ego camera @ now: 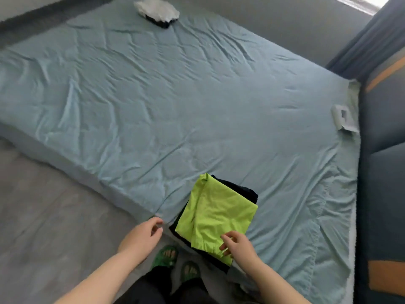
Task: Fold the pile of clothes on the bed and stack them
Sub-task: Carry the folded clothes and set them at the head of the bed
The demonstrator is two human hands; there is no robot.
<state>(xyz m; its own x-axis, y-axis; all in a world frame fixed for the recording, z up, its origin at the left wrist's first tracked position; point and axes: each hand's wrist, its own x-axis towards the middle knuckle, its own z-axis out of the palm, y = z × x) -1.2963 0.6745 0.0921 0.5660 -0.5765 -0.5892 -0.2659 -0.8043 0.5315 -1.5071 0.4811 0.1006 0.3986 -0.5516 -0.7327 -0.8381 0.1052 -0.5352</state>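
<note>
A folded lime-green garment [217,216] lies on top of a folded black garment [243,190] at the near corner of the bed [175,102]. My right hand [237,245] pinches the green garment's near edge. Just left of the stack, over the bed's corner, my left hand [143,236] hovers with its fingers curled and nothing in them. A small heap of white and dark clothes [156,10] sits at the bed's far edge.
The bed has a wrinkled light-blue sheet. A white box-like object [343,117] rests at the bed's right edge, beside a dark headboard with orange stripes [383,128]. Grey floor [43,216] lies to the left. My feet in green sandals [175,260] stand below the stack.
</note>
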